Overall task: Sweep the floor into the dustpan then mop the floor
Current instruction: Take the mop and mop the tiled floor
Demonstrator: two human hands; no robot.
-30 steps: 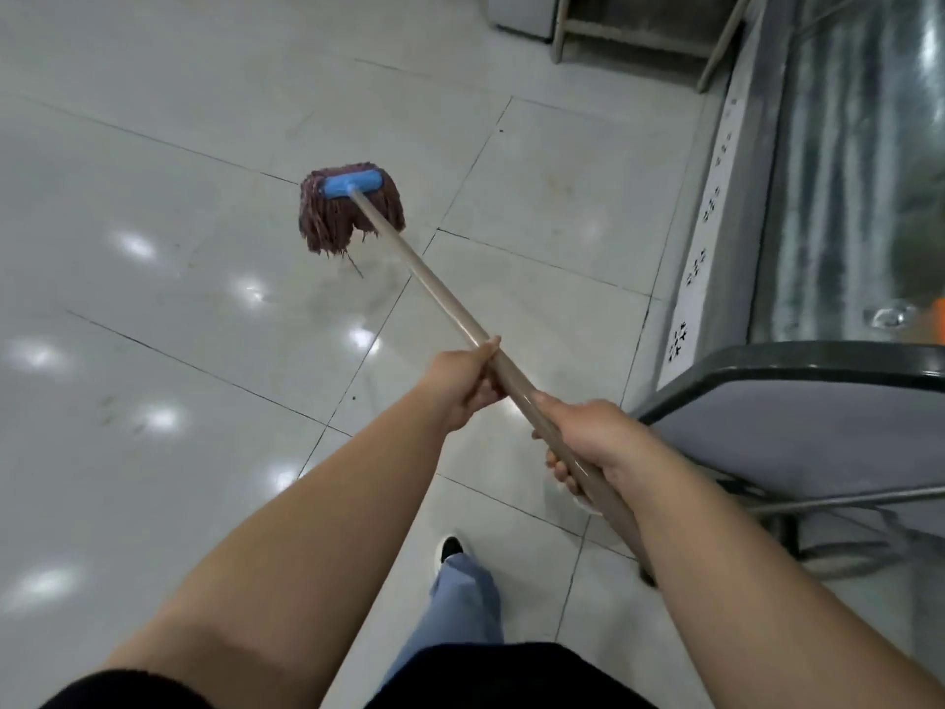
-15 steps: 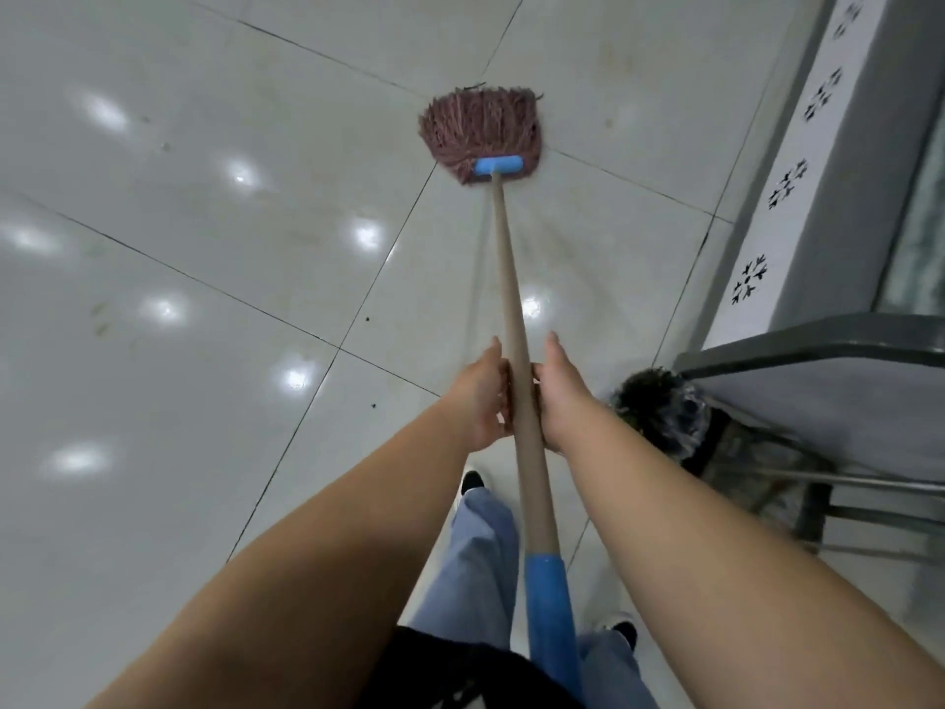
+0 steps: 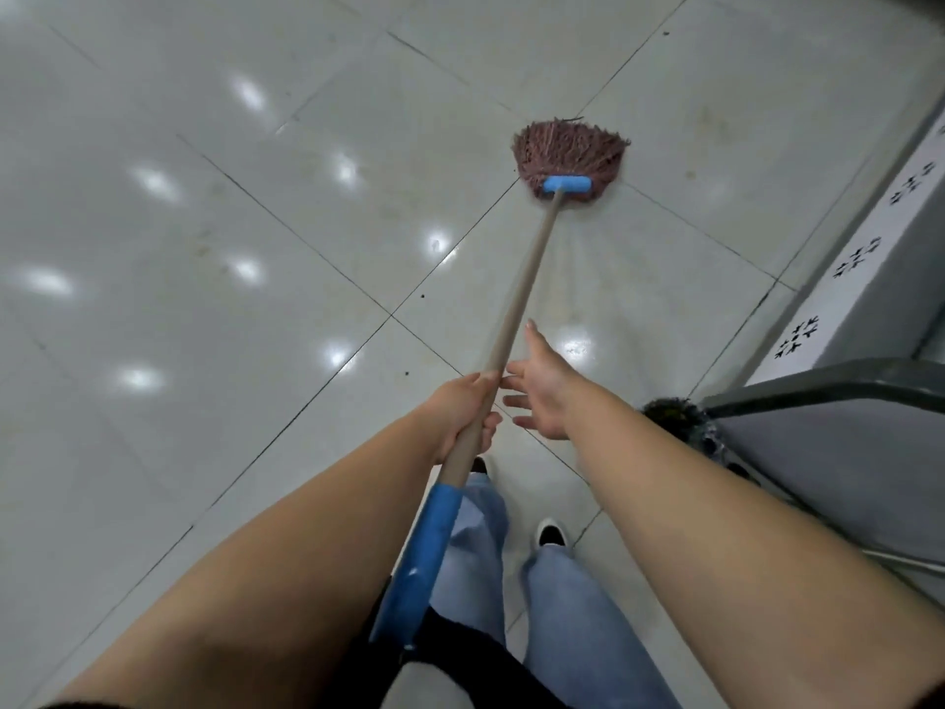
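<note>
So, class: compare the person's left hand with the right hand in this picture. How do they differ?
The left hand has its fingers curled round the mop handle; the right hand has its fingers spread and holds nothing. The left hand lies on the handle, the right hand just beside it, to its right. Both reach forward over the tiled floor, near the same stretch of the handle.

The mop (image 3: pixel 516 319) lies at a slant, its head far off and a little to the right, its tail end near, low in the middle. The mop head (image 3: pixel 571 158) is a fan of reddish-brown strands spread flat on the floor (image 3: pixel 204 248), clamped by a short blue bar. The shaft is pale tan wood, ending in a blue sleeve near the body. The floor is glossy grey-white tile with dark grout lines, a few dark specks and faint smudges.
</note>
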